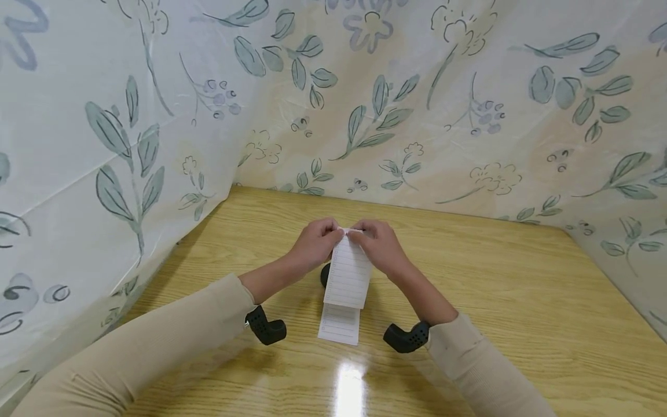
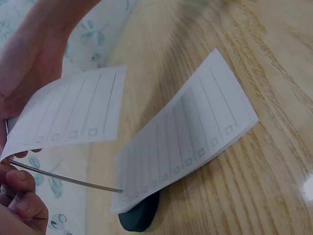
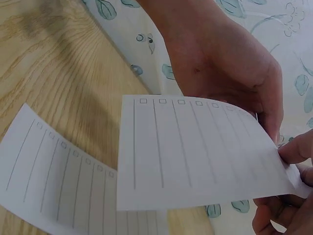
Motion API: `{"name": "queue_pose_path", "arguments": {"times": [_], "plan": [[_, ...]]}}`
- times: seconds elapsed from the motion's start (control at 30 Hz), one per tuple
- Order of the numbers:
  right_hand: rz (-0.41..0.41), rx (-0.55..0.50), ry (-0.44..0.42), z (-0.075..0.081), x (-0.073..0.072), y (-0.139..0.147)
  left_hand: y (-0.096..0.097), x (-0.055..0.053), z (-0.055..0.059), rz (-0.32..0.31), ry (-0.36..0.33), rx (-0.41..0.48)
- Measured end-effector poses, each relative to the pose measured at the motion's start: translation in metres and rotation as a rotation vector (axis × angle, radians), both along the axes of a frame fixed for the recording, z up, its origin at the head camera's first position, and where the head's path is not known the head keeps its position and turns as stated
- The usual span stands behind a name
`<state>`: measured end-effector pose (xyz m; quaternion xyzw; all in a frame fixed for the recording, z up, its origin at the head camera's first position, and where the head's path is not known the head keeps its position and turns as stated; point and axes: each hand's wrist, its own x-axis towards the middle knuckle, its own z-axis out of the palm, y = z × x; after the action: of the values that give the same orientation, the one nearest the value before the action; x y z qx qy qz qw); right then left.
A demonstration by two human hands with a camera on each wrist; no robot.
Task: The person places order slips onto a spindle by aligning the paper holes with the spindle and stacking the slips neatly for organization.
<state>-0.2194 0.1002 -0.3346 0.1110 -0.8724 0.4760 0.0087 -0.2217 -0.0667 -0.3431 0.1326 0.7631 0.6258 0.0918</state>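
Observation:
My left hand [image 1: 315, 243] and right hand [image 1: 383, 246] pinch the far end of a white lined checklist sheet [image 1: 349, 272], thumbs on top and close together. The sheet's near end hangs free toward me. A thin metal rod [image 2: 73, 181] rises to the fingers from a black base [image 2: 139, 215], like a bill spike. Lower down, more lined sheets [image 2: 190, 132] lie over the base with the rod at their far end. Fingers hide the rod's tip, so I cannot tell whether it pierces the upper sheet.
The spike stands on a glossy wood-grain table [image 1: 495, 278]. A floral cloth [image 1: 365, 104] hangs behind the table and along both sides. Black wrist devices [image 1: 267, 327] jut inward from both cuffs, flanking the sheets.

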Motion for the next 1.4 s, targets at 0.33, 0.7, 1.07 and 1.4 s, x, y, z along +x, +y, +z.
{"name": "queue_pose_path", "arguments": {"times": [0.33,0.7,1.07,1.4], "plan": [[-0.022,0.077,-0.004,-0.013,0.004,0.002,0.0,0.001,-0.013,-0.011,0.018,-0.099],[-0.018,0.108,-0.015,-0.031,0.006,0.003,-0.003,-0.002,-0.03,-0.01,0.097,-0.239],[0.001,0.202,-0.003,-0.048,0.009,0.004,-0.011,-0.003,-0.052,-0.028,0.166,-0.346],[-0.004,0.252,-0.008,-0.055,0.011,0.008,-0.011,-0.004,-0.059,-0.048,0.175,-0.38]]}}
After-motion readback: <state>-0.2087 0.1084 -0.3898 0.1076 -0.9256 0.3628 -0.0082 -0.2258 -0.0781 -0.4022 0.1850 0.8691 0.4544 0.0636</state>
